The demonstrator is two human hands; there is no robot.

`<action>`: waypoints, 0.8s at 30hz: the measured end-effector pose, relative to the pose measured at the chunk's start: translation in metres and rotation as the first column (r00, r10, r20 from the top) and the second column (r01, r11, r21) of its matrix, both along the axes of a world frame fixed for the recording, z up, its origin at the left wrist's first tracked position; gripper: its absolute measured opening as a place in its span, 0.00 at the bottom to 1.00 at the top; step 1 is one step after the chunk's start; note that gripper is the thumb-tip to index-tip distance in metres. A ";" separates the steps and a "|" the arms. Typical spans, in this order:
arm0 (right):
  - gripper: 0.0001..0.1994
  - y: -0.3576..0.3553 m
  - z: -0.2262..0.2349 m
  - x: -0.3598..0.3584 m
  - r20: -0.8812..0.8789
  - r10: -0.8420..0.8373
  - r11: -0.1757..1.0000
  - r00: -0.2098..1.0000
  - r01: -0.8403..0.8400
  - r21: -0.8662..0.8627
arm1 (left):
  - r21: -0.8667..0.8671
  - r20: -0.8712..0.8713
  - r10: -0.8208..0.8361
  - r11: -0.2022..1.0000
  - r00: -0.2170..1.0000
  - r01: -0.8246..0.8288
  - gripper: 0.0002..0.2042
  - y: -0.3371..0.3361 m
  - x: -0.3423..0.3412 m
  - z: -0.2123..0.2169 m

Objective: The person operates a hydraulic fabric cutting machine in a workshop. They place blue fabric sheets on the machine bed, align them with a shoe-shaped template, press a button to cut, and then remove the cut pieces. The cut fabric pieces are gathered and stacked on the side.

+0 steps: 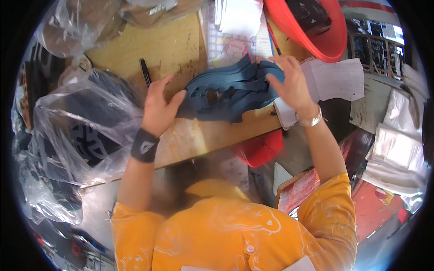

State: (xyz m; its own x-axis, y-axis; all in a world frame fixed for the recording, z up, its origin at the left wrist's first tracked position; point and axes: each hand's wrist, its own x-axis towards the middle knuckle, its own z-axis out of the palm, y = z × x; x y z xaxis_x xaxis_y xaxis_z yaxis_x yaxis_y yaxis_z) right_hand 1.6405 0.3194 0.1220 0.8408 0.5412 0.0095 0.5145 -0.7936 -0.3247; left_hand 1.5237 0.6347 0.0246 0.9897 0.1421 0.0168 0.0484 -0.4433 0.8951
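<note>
On the wooden table in front of me lies a small pile of dark blue, curved, moulded pieces (233,90) with cut-out holes, resembling shoe parts. Beside the pile's left end is my left hand (160,106), its thumb and fingers apart, with a black band on the wrist. My right hand (291,86), wearing a metal bracelet or watch, reaches over the right end of the pile. Its thumb and fingers are spread and appear to touch the pieces, without visibly gripping them.
Clear plastic bags (86,117) with dark pieces inside crowd the left. A black pen (144,72) lies behind my left hand. Papers (237,18) and a red basin (334,40) are at the back. White sheets (337,79) lie right; a red container (260,149) sits below the table edge.
</note>
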 end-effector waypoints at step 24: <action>0.15 0.093 -0.049 -0.074 -0.288 0.079 0.892 0.955 0.061 0.448 | -0.099 -0.117 0.117 0.987 0.986 -0.128 0.18 -0.009 -0.062 0.009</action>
